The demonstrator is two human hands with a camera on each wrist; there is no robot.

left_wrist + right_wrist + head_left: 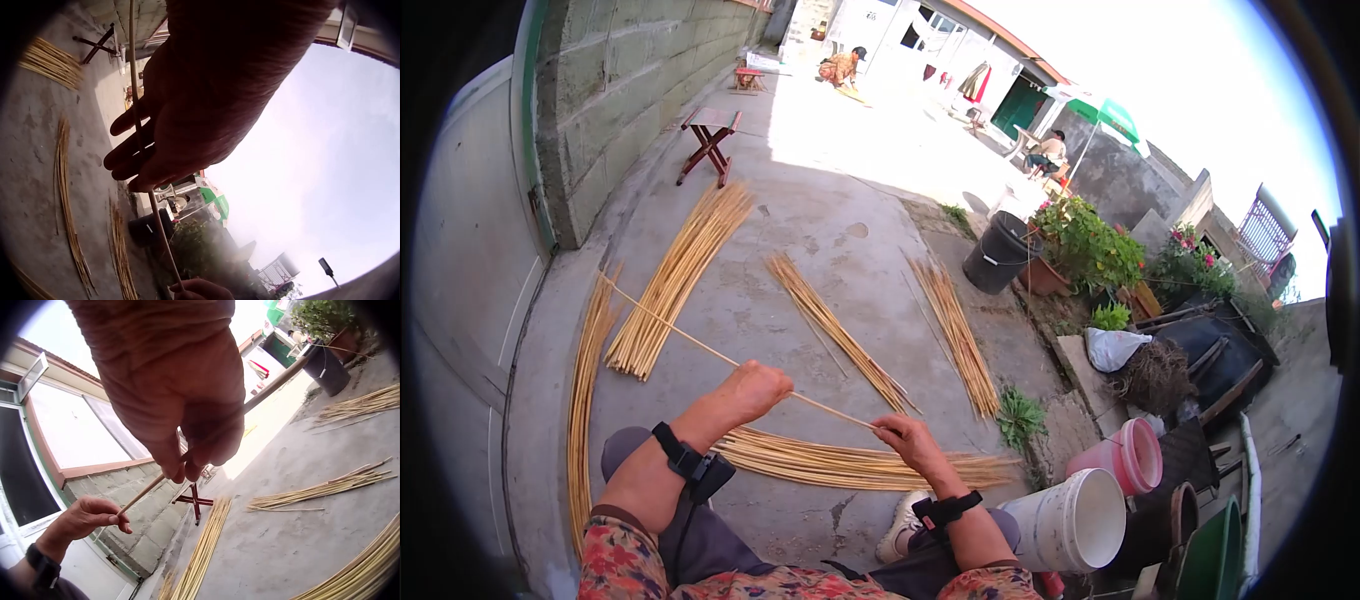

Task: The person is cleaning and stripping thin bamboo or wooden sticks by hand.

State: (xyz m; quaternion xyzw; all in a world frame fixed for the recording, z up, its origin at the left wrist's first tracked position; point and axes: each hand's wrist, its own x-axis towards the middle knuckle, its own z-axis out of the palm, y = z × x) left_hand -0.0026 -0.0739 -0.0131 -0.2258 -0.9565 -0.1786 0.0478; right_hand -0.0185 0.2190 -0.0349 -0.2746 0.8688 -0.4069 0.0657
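Note:
A long, thin straw-coloured stalk (670, 321) slants across the front of my body. My left hand (755, 390) holds it partway along, the stalk crossing under the palm between thumb and fingers in the left wrist view. Its far end reaches over the bundles on the left. Near the other end, my right hand (908, 443) pinches it between thumb and fingertips; in the right wrist view the stalk (275, 387) runs on past the right hand (175, 394). Below both hands a bundle of similar stalks (840, 462) lies on the concrete.
More stalk bundles lie left (680, 270), centre (830, 320) and right (955, 340). A folding stool (710, 140) stands beyond. Along the right are a black bucket (997, 255), a pink bucket (1130, 455), a white bucket (1070, 520) and plants. Two people sit farther back.

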